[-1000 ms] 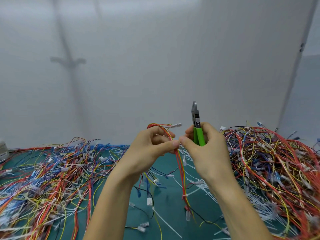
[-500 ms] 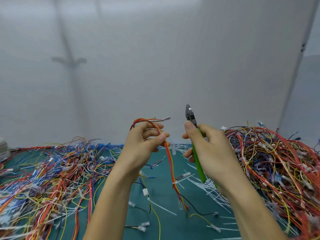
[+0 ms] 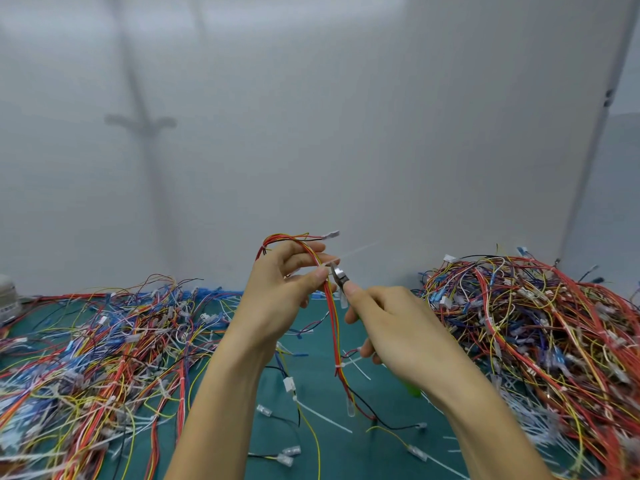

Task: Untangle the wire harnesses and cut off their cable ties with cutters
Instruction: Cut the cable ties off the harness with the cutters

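wire harnesses (image 3: 104,341) heaped on green mat (image 3: 360,455) before grey wall (image 3: 346,133).

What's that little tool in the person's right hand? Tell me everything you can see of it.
The cutters have a grey metal head and green handles, mostly hidden inside the right hand gripping them; a green end pokes out below the palm. The head tilts up and left, its tip at the red-and-yellow harness that the left hand holds, beside a white cable tie.

Even, soft overhead light, faint wall (image 3: 311,133) shadows, wide-angle bending and blur at edges
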Demonstrator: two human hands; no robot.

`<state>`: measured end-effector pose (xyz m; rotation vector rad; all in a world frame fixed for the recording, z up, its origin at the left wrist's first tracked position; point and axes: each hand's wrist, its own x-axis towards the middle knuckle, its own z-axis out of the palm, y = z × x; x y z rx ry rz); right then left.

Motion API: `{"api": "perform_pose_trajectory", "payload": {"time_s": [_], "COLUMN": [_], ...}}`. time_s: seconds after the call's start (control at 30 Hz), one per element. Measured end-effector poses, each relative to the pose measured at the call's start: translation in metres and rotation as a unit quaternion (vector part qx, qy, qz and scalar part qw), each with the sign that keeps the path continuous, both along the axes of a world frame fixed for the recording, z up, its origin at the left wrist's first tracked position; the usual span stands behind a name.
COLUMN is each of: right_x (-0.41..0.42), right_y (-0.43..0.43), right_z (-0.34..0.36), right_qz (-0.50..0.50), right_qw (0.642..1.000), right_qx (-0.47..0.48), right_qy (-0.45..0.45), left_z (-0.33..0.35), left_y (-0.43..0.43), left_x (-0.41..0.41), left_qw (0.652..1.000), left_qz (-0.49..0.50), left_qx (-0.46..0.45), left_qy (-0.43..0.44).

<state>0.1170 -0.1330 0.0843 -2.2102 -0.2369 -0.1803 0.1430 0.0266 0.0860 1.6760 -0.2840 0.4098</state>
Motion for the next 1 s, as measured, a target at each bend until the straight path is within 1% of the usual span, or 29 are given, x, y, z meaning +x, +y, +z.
{"api": "perform_pose_trajectory", "payload": {"time_s": [0.3,0.53,0.83,0.93,1.0], "right_x": [-0.0025,-0.0029,-0.0009,-0.0006,-0.0004], "right_y": [0.0007,0.0001,-0.0027,-0.0023,-0.001], "right_z": [0.0003,0.0022,0.0013,0.0007,0.0011], "right_qz": [0.002,-0.007,0.013,0.008,-0.011], "right_qw": [0.999,0.998,0.998,0.998,0.999], "right_qx": [-0.023,-0.036,-0.029,-0.021,0.007], "right_qy": [-0.024,-0.042,-0.054,-0.053,-0.051], "left_z": [0.0016,0.0012,0.0005,0.0,-0.0004], "left_y": [-0.0006,-0.0014,-0.003,-0.002,-0.0001], "left_x": [-0.0013,-0.0021,-0.0021,-0.0012,-0.0003], "left_qw": [1.0,0.999,0.999,0.999,0.999], "left_qz": [-0.007,-0.016,-0.024,-0.013,-0.001], "left_qx": [0.015,0.044,0.037,0.018,-0.007], "left_qy": [-0.01,-0.003,0.017,0.026,0.032]}}
